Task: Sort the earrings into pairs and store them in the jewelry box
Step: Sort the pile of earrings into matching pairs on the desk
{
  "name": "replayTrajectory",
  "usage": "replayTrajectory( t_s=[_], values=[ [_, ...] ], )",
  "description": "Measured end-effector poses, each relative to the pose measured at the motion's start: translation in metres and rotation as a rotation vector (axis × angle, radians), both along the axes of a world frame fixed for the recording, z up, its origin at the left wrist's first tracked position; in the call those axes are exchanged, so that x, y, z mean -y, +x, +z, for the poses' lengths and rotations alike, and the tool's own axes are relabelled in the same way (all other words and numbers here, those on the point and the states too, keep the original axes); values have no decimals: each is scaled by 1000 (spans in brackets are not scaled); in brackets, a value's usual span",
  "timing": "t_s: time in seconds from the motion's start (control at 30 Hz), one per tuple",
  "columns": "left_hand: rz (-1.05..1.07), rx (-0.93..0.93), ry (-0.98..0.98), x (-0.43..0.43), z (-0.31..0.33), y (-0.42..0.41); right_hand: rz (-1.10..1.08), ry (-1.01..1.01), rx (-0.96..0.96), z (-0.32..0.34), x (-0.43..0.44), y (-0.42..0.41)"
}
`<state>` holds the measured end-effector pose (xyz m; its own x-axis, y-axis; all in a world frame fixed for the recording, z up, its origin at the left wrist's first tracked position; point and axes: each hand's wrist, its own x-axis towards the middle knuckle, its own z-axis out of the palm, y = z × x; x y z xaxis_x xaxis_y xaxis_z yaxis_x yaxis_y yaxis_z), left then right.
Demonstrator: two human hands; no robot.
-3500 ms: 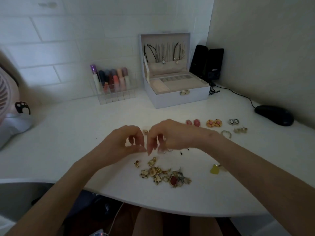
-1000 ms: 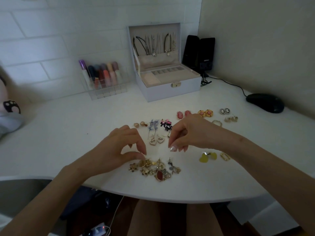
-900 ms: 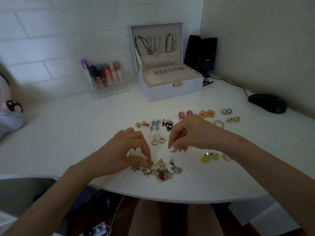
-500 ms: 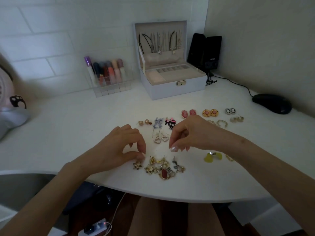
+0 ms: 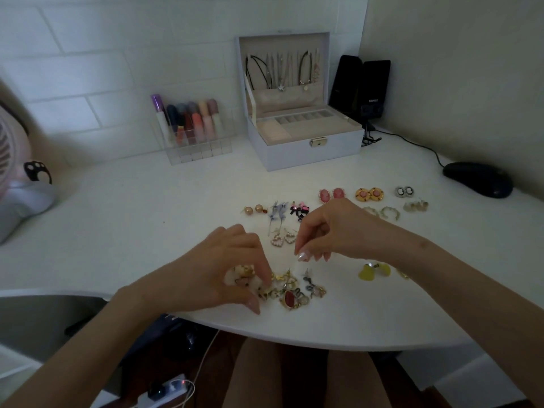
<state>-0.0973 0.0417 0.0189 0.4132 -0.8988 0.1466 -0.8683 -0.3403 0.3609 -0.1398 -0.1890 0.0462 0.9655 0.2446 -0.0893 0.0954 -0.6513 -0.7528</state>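
Note:
Sorted earring pairs lie in rows on the white desk: pink ovals [image 5: 331, 194], yellow rounds [image 5: 369, 194], pearl hearts [image 5: 282, 239], black bows [image 5: 298, 211] and yellow hearts [image 5: 372, 270]. An unsorted pile of gold earrings [image 5: 294, 293] sits near the front edge. My left hand [image 5: 217, 275] arches over the pile's left end, its thumb and index finger curled round gold earrings there. My right hand [image 5: 332, 231] hovers just above the pile with its fingertips pinched downward and nothing visible between them. The open jewelry box [image 5: 309, 153] stands at the back.
A clear lipstick organizer [image 5: 194, 136] stands left of the box and black speakers [image 5: 362, 89] to its right. A black mouse [image 5: 477, 179] with its cable lies far right. A small fan [image 5: 17, 187] sits at the left edge. The desk's curved front rim [image 5: 294, 343] runs close below the pile.
My left hand has dipped into the pile, lifted back a little, then spread its thumb and index finger over the pile's left end. My right hand has stayed in its pinch.

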Motion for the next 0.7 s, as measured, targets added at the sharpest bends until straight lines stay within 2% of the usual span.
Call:
replayTrajectory(
  t_s=[0.37,0.57,0.7],
  values=[
    [30,-13,19,-5,-7,6,0,8,7,-1,0,0],
    [139,-13,-150,6,-5,7,-1,14,11,-1,-2,2],
    [104,113,22,18,-10,7,-6,18,4,1,-3,3]
  ],
)
